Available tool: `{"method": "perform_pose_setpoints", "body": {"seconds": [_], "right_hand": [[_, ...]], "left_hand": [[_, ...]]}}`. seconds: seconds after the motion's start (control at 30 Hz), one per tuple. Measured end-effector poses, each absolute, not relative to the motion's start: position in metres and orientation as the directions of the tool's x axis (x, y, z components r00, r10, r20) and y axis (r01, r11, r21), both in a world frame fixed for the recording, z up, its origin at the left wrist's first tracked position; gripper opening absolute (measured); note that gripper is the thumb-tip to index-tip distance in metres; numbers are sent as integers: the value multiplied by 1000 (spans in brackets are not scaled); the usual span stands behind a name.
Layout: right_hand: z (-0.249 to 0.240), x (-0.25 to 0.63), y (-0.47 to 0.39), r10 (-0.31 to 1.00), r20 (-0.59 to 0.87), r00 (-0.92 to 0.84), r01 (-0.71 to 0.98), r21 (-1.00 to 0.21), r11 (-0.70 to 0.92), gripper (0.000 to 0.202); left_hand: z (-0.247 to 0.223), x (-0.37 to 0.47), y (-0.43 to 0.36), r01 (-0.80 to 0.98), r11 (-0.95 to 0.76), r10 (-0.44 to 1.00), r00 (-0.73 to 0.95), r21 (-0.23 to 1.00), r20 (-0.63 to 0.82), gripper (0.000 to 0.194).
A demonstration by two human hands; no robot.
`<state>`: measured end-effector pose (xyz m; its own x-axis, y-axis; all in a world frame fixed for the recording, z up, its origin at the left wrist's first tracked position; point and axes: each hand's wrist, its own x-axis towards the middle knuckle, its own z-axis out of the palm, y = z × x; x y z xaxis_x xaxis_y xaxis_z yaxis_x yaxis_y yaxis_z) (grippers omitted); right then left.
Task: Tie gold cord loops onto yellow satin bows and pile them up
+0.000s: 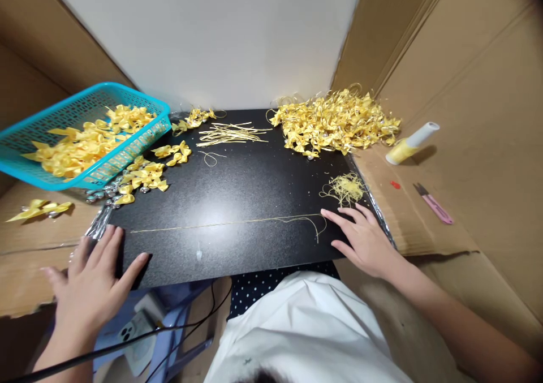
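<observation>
My left hand (pixel 91 275) rests with spread fingers on the left front edge of the black board (pixel 178 264), holding nothing. A thin gold string (pixel 220 224) stretches across the board, its left end a little to the right of that hand. At its right end, where it curls back in a loose loop, my right hand (pixel 360 239) lies with fingers apart, the index fingertip touching the string. Just beyond the right fingers is a tangled heap of thin yellow thread (pixel 345 189).
A turquoise basket (pixel 25 121) of yellow bows stands at left, with loose bows (pixel 144 173) and metal bells beside it. Cut gold strings (pixel 231 134) and a bow pile (pixel 335 123) lie at the back. At right are a tube (pixel 411 143) and pink snips (pixel 435 203).
</observation>
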<state>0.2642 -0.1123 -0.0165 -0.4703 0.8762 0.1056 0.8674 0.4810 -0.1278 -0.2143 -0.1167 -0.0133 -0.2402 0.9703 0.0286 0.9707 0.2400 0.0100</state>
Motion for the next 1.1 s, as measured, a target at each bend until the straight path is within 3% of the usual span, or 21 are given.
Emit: {"method": "perform_pose_setpoints", "body": {"seconds": [0.77,0.93,1.1], "right_hand": [[-20,283,-129,887,78,-454,887,-54,459,63],[-22,291,-132,901,64,-430,890,-139,435,60],[-16,287,-134,904,165,-395,865,-263,427,59]], "left_hand": [[-21,-223,-117,979,201,979,-201,-9,38,76],[-24,-225,-118,981,194,980,-193,-17,45,74],[-34,-238,-115,975,204,979,-206,-86,-9,74]]}}
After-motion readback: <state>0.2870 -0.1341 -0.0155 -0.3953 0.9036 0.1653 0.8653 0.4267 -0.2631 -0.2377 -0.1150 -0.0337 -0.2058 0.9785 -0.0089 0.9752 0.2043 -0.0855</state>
